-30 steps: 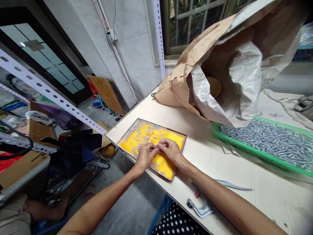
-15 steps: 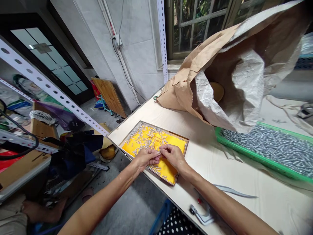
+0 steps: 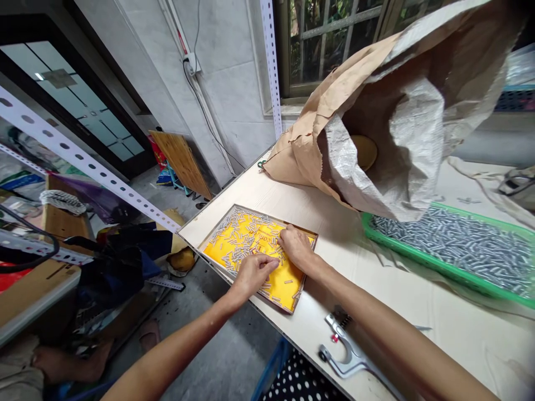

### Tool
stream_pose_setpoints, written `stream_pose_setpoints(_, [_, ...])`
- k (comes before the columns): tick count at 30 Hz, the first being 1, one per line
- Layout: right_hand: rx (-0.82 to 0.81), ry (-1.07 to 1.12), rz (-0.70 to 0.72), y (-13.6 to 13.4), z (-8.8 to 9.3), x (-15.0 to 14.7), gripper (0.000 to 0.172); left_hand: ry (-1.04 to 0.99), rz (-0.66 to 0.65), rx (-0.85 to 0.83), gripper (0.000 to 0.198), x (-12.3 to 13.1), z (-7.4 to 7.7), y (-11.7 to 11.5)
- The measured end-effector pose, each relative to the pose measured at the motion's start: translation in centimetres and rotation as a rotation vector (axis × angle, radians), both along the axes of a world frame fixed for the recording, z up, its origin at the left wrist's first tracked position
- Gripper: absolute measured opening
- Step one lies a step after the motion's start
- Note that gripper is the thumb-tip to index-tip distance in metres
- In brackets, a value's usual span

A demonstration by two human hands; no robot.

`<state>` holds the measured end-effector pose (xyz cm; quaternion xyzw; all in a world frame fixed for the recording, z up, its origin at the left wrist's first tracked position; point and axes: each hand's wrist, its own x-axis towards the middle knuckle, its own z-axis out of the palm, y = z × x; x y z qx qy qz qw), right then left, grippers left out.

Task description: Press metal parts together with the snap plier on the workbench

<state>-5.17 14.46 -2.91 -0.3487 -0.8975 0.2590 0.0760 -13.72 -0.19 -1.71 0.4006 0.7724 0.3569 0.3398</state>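
A shallow tray [image 3: 301, 285] with a yellow lining [image 3: 278, 277] lies near the table edge. Small silvery rod-shaped metal pieces [image 3: 238, 253] are scattered over it, densest at its far left. My left hand [image 3: 252, 274] hovers over the tray's near side, thumb and forefinger pinched together; whatever lies between them is too small to name. Farther back on the right, my right hand [image 3: 296, 246] reaches down with bent fingers among the pieces. Its fingertips are close together, partly hidden by the hand itself, and I cannot make out what they grip.
A green basket [image 3: 422, 266] full of similar metal pieces stands at the right. Behind it leans a large open paper sack [image 3: 305, 153]. A metal C-shaped clamp-like tool [image 3: 349, 356] lies by my right forearm. A perforated metal post [image 3: 273, 72] rises at the table's back.
My hands were together over the tray and are now apart. The right moved away and up to the pieces; the left stayed near the front, still pinched. The view shifted slightly.
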Motion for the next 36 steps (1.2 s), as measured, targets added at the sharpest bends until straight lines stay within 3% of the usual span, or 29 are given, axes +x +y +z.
stream_pose_setpoints(6, [-0.105,0.223,0.07,-0.7,-1.1,1.0,0.009,-0.097,0.179,0.13,0.044,-1.1,-0.6,1.4])
stream_pose_setpoints(9, [-0.326,0.395,0.081,-1.3,-1.9,2.2,0.009,-0.151,0.11,0.16,0.043,-1.4,-1.0,2.0])
stream_pose_setpoints(12, [-0.515,0.426,0.051,-1.7,-2.1,2.7,0.012,-0.145,0.012,0.145,0.04,-1.6,-1.1,2.1])
stream_pose_setpoints(18, [-0.722,0.495,0.068,-2.0,-2.2,2.6,0.016,0.018,-0.106,0.117,0.033,-2.1,0.2,1.2])
stream_pose_setpoints(21, [-0.695,0.494,0.024,-2.3,-2.7,2.5,0.015,0.126,-0.099,0.114,0.032,-2.0,0.4,1.1])
stream_pose_setpoints(29, [-0.559,0.516,-0.043,-2.5,-2.5,2.6,0.015,0.082,0.026,0.019,0.045,-1.4,-0.8,1.3])
stream_pose_setpoints(33, [-0.252,0.522,0.023,-2.6,-2.2,3.4,0.011,0.415,-0.011,0.061,0.048,-2.7,-0.8,2.4])
stream_pose_setpoints(36, [-0.015,0.462,0.068,-2.6,-2.4,4.1,0.029,0.702,-0.074,0.116,0.038,-4.5,-0.4,4.4])
